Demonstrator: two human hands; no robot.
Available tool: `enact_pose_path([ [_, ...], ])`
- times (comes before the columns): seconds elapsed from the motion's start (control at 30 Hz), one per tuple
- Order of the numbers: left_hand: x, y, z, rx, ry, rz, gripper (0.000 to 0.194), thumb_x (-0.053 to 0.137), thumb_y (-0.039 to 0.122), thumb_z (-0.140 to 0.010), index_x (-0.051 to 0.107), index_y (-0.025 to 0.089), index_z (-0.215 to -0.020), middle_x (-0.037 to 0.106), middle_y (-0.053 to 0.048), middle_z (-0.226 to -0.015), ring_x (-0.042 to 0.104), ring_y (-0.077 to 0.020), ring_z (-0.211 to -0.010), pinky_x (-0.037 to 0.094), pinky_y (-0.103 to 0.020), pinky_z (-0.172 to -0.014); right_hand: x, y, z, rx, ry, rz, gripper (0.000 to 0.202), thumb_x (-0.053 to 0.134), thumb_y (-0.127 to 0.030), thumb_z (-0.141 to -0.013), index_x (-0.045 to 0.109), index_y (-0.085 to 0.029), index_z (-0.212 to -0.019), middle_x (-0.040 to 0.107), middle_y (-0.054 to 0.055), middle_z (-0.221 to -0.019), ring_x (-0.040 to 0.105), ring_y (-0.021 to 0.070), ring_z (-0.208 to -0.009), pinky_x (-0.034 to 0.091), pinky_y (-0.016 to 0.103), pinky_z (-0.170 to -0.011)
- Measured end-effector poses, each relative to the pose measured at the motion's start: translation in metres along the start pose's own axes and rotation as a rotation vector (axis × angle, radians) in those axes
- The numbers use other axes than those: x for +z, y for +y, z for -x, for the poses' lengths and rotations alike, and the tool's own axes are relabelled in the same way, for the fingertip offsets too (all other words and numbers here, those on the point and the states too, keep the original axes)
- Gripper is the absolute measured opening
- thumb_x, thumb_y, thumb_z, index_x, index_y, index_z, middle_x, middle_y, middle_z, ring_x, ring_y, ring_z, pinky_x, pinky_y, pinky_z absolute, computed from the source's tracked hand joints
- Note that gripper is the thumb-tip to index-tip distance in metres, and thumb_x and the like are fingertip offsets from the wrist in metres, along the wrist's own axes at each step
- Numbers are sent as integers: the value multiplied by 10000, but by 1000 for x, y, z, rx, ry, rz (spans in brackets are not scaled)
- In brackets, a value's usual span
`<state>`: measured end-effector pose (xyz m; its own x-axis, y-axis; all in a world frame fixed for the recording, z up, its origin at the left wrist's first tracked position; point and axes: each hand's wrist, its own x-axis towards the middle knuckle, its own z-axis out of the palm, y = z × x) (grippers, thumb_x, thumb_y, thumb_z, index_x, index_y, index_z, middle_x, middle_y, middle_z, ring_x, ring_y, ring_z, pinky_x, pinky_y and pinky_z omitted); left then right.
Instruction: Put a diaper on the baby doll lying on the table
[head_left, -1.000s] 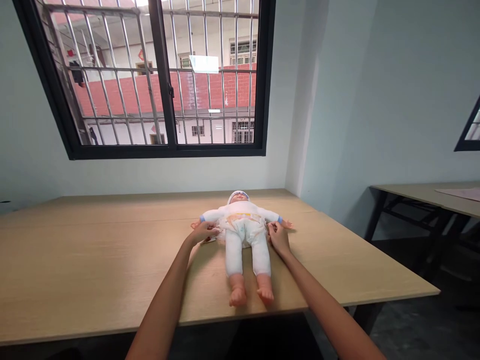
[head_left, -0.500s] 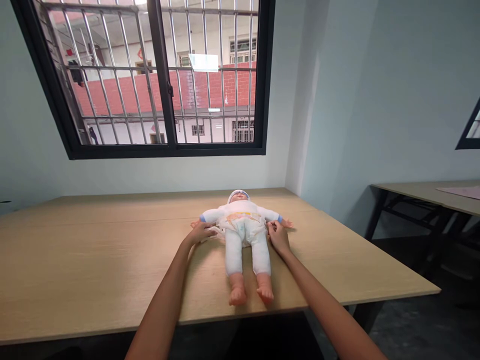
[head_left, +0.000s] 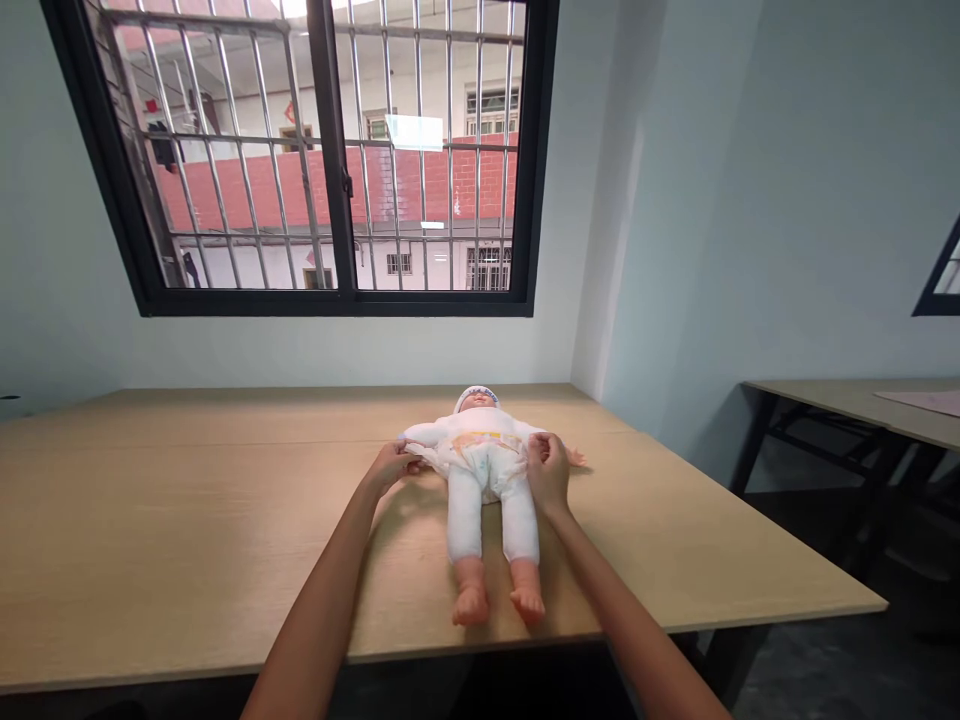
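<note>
A baby doll (head_left: 466,515) in white clothes and a patterned cap lies on its back on the wooden table (head_left: 187,520), feet toward the near edge. Around its waist is a white diaper (head_left: 487,455) with an orange and yellow band. My left hand (head_left: 389,468) pinches the diaper's side flap, which stretches out beside the doll's hip. On the other side my right hand (head_left: 549,470) is closed against the diaper's edge at the hip; its fingertips and whatever they hold are partly hidden. The doll's arms are spread out.
Behind the table is a wall with a barred, dark-framed window (head_left: 337,303). A second table (head_left: 825,400) with a pink sheet (head_left: 926,402) on it stands at the right. The near table's edge runs below the doll's feet.
My left hand has lifted the flap slightly, spreading it outward. My right hand has shifted a little up and left, closer over the doll's hip. The view has tilted slightly.
</note>
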<state>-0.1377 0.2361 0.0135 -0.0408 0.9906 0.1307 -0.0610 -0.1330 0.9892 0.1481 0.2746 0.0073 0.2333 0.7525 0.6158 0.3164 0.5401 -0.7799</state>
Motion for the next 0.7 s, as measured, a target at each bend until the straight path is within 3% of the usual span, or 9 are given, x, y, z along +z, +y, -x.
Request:
enact_pose_path([
  [0.07, -1, -1, 1, -4, -1, 19, 309, 782, 210, -583, 706, 106, -863, 701, -81, -835, 619, -157, -720, 457, -273, -673, 14, -27, 6, -166, -138, -3, 298, 451, -442, -901, 600, -190, -845, 663, 94, -908, 604, 224, -888, 470, 375, -866],
  [0.13, 0, 0, 3, 0, 25, 42, 367, 770, 196, -583, 695, 109, -932, 700, -72, -823, 626, -156, -714, 470, -276, -682, 31, -53, 14, -332, -390, 94, 303, 465, -405, -923, 644, -200, -788, 675, 71, -906, 600, 216, -932, 410, 432, -990],
  [0.2, 3, 3, 5, 11, 64, 83, 432, 756, 168, -577, 666, 124, -997, 682, -36, -769, 617, -138, -679, 479, -269, -679, 47, -75, 23, -488, -622, 218, 269, 514, -393, -924, 695, -230, -809, 686, 45, -975, 584, 217, -1039, 241, 536, -1125],
  [0.3, 6, 7, 7, 11, 82, 148, 541, 757, 138, -572, 607, 159, -1091, 665, 2, -757, 615, -123, -667, 495, -260, -675, 68, -93, 32, -651, -794, 418, 190, 570, -359, -906, 727, -253, -900, 674, 56, -1079, 545, 240, -1155, 44, 631, -1154],
  [0.47, 8, 11, 5, 21, 34, 243, 615, 806, 142, -592, 555, 187, -1152, 675, -22, -875, 641, -130, -746, 528, -259, -698, 79, -89, 29, -651, -811, 583, 219, 509, -254, -930, 719, -241, -992, 692, 95, -1056, 576, 257, -1107, 47, 594, -1180],
  [0.57, 9, 10, 5, 33, 26, 265, 597, 823, 133, -602, 564, 189, -1137, 659, -22, -902, 640, -127, -778, 534, -254, -710, 76, -82, 23, -667, -773, 663, 232, 502, -285, -937, 711, -211, -1006, 690, 111, -1083, 567, 271, -1109, 41, 564, -1193],
  [0.7, 10, 9, 4, 41, 20, 294, 601, 830, 127, -614, 554, 192, -1144, 656, -46, -987, 644, -145, -857, 539, -268, -747, 73, -78, 20, -632, -716, 789, 268, 497, -308, -933, 696, -145, -1007, 671, 148, -1114, 534, 286, -1148, 19, 614, -1174],
])
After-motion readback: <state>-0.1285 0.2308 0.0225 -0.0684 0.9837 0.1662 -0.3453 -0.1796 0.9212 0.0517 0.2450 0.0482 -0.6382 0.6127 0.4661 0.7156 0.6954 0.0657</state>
